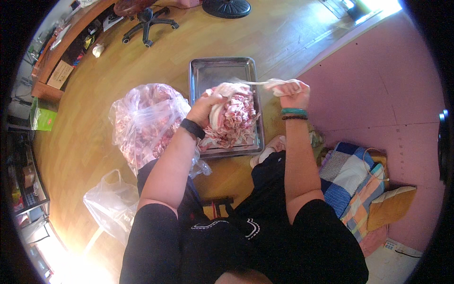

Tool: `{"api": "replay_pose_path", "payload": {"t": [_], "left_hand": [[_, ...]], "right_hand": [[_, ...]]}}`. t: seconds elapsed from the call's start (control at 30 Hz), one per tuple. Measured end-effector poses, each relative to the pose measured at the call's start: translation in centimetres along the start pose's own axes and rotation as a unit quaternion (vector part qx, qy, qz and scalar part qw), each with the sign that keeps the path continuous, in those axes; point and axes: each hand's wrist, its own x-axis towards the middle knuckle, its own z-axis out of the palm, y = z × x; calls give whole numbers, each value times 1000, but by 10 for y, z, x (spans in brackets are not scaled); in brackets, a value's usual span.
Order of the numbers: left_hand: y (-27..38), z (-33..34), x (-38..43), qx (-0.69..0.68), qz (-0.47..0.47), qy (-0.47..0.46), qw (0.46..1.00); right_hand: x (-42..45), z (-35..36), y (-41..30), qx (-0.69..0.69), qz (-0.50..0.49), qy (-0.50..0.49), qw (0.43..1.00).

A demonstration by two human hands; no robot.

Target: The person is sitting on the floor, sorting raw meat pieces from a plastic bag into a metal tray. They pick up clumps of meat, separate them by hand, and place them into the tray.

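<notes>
A rectangular metal tray (221,71) lies on the wooden floor in front of me. Heaped in its nearer part are small pink-and-white pieces (241,113) that look like fatty meat. My left hand (203,109) grips a larger pale slab (227,90) of the same stuff above the heap. Off to the tray's right, my right hand (292,93) is closed on a whitish strip (260,83), stretched taut between the slab and my fist. The strip's far end is blurred. Left of the tray stands a clear plastic bag (145,106) full of similar pieces.
A white plastic carrier bag (113,206) rests by my left leg. Folded quilts (345,177) and a mustard cushion (392,209) sit at right, against a pink panel (376,85). Farther off are a swivel chair base (145,26), a round black base (227,7) and a desk (79,30).
</notes>
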Motion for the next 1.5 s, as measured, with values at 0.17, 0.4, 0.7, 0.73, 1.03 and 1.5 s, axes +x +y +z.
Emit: {"api": "replay_pose_path", "payload": {"t": [0.17,0.4,0.7,0.73,1.03,1.5], "left_hand": [[19,-8,-5,23,51,37,998],[8,7,-2,96,61,13,993],[-8,5,6,245,102,27,964],[-10,3,7,275,108,30,955],[-12,5,7,412,148,58,897],[0,8,4,35,61,42,997]], "right_hand": [[-7,0,2,-394,21,17,919],[-25,-15,74,-909,137,-198,339],[-22,19,81,-517,58,-50,852],[-21,16,84,-500,63,-44,863],[-21,9,87,-534,70,-52,841],[-9,8,44,12,145,-103,984]]}}
